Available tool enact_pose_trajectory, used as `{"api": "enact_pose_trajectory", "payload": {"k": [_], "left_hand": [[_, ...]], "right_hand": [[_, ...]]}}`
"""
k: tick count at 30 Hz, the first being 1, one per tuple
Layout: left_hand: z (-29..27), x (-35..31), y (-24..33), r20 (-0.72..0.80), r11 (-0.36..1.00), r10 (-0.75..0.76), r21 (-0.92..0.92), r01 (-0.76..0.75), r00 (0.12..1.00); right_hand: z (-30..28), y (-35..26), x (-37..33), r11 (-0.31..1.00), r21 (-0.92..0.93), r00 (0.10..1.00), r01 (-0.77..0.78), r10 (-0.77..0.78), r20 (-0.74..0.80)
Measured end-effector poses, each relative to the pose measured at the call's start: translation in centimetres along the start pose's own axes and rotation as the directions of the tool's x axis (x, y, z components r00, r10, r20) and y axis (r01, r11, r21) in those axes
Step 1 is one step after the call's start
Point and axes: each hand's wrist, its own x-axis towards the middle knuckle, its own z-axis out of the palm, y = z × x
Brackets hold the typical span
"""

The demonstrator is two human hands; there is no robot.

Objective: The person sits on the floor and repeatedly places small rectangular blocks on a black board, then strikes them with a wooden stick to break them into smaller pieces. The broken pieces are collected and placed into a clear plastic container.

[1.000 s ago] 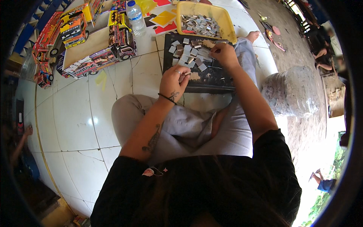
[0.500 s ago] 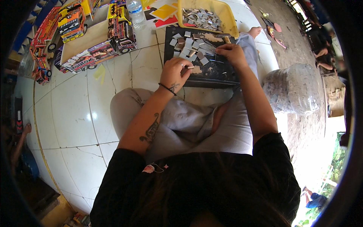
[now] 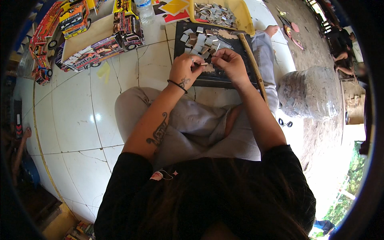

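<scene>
My left hand (image 3: 186, 69) is closed in a pinch on a small flat wooden piece (image 3: 204, 64). Close beside it, almost touching, my right hand (image 3: 229, 66) is pinched on a thin pale sliver (image 3: 218, 47) that sticks up past the fingertips; whether it is a nail or a wire, I cannot tell. Both hands hover over a black board (image 3: 218, 83) in front of my crossed legs. Small grey and brown square pieces (image 3: 200, 41) lie heaped on it just beyond my fingers. A hammer (image 3: 253, 61) with a wooden handle rests along its right side.
Behind the board stands a yellow tub (image 3: 251, 29) of similar small pieces. Toy trucks (image 3: 94, 54) and a plastic bottle (image 3: 145, 12) occupy the far left. To the right sit a plastic-wrapped bundle (image 3: 308, 93) and scissors (image 3: 285, 123). Another person's arm (image 3: 21, 149) shows at the left edge.
My right hand has come left and nearer, from thin metal slivers on the board to beside my left hand. The hammer and scissors, hidden before, now show. My left hand keeps its piece.
</scene>
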Motion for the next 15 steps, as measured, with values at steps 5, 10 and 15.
{"api": "enact_pose_trajectory", "payload": {"k": [5, 10, 15], "left_hand": [[0.16, -0.02, 0.29, -0.021, 0.994, 0.062, -0.093, -0.064, 0.998], [0.21, 0.00, 0.66, -0.051, 0.981, 0.059, -0.180, -0.067, 0.997], [0.11, -0.09, 0.50, -0.048, 0.990, 0.112, 0.093, -0.108, 0.993]], "right_hand": [[0.71, 0.05, 0.07, 0.993, -0.087, 0.994, 0.079, -0.085, -0.063], [0.41, -0.44, -0.61, 0.988, -0.133, 0.986, 0.079, -0.098, -0.138], [0.39, -0.30, -0.77, 0.989, -0.087, 0.977, 0.120, -0.133, -0.165]]}}
